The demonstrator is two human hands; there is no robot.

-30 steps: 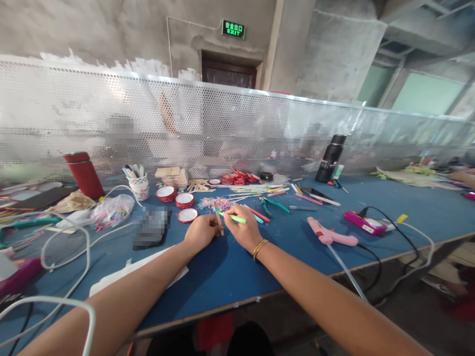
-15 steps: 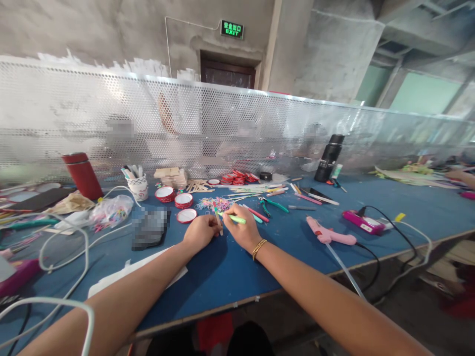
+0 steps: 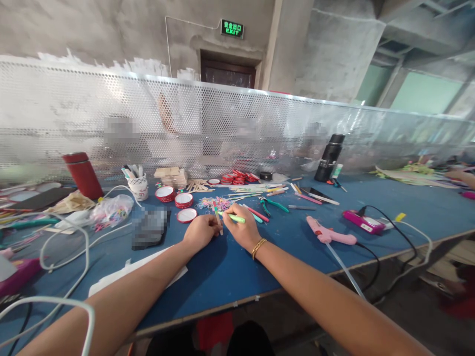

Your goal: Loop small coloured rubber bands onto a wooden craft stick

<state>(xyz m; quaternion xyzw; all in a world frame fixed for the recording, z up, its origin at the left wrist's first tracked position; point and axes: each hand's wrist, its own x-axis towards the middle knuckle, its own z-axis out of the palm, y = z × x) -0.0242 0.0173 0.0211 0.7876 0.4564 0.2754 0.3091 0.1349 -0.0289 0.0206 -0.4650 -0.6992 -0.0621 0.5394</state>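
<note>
My left hand (image 3: 201, 231) rests near the middle of the blue table, its fingers closed on a wooden craft stick (image 3: 217, 218). The stick's far end is coloured red and green; its near end is plain wood. Gripped in my right hand (image 3: 243, 230) is a light green marker pen (image 3: 236, 218), slanted with its tip end towards the stick. Whether the tip touches the wood I cannot tell. Just beyond both hands lies a heap of small coloured bands (image 3: 217, 203). Beside the right hand are a red marker (image 3: 261, 213) and a teal one.
Green-handled pliers (image 3: 276, 204) lie beyond the markers. A pink glue gun (image 3: 328, 233) with a cord is to the right. Red-rimmed tape rolls (image 3: 183, 200), a phone (image 3: 150, 229) and white cables (image 3: 87, 247) are on the left. A perforated metal screen (image 3: 230, 123) closes off the back.
Almost nothing differs. Both hands stay in place with the stick and the green marker, apart from a very slight shift at the right fingers.
</note>
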